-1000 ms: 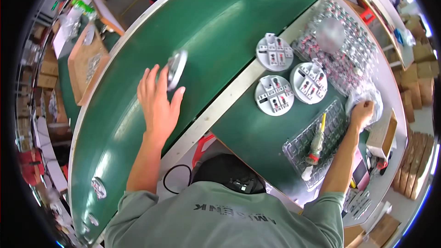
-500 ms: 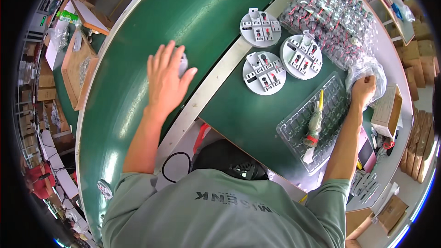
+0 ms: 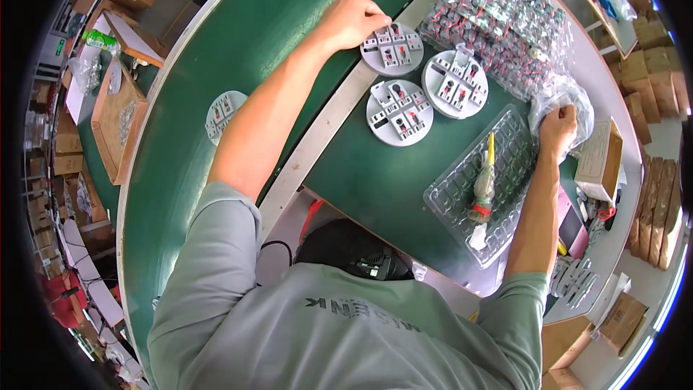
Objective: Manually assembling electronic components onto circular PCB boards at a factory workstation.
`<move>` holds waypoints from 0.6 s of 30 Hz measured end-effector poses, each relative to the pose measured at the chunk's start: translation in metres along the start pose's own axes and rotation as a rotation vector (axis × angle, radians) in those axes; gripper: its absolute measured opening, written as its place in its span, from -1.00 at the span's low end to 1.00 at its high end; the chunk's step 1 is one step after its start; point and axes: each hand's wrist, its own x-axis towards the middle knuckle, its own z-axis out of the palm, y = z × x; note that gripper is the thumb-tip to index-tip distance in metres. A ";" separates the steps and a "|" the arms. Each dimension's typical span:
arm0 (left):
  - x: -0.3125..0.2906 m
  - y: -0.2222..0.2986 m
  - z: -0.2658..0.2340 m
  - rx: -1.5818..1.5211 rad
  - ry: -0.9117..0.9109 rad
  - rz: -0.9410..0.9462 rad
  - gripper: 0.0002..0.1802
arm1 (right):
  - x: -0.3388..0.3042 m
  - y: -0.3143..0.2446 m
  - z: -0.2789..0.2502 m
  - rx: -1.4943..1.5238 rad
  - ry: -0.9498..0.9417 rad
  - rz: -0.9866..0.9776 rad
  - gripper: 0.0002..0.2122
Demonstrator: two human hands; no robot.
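On a green bench [image 3: 346, 159], with cartons [image 3: 653, 76] stacked at right, three white discs [image 3: 399, 113] are set, and one more [image 3: 225, 112] is seen on the green belt [image 3: 191, 166] at left. The left hand [image 3: 357, 23] is narrowed at the farthest disc [image 3: 391, 54] and the right hand [image 3: 558, 130] is curled at a clear bag [image 3: 583, 112], but what is gripped cannot be told. One yellow-tipped tool [image 3: 484, 191] is laid on a clear tray [image 3: 449, 198]; wired parts [image 3: 498, 25] are packed in plastic.

Discs [image 3: 399, 113] lie left of the bag [image 3: 582, 110], the tool [image 3: 483, 186] on the tray [image 3: 449, 195].

Round white modules [image 3: 399, 113], clear tray [image 3: 452, 189] on green tabletop [image 3: 345, 162]
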 end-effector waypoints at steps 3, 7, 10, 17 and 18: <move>-0.026 0.002 -0.022 0.116 0.112 0.025 -0.68 | 0.002 -0.005 -0.001 0.025 -0.022 0.000 -0.82; -0.127 0.046 -0.049 0.018 0.439 0.059 -0.81 | 0.005 0.012 0.003 -0.040 -0.017 -0.010 -0.80; -0.224 0.086 -0.022 -0.044 0.364 0.189 -0.96 | 0.022 0.027 -0.008 0.009 -0.137 0.041 -0.73; -0.305 0.091 0.056 -0.146 0.376 -0.103 -0.91 | -0.005 -0.032 -0.078 0.195 -0.312 -0.026 -0.70; -0.307 0.090 0.052 -0.169 0.357 -0.141 -0.79 | -0.022 -0.056 -0.105 0.205 -0.326 -0.007 -0.71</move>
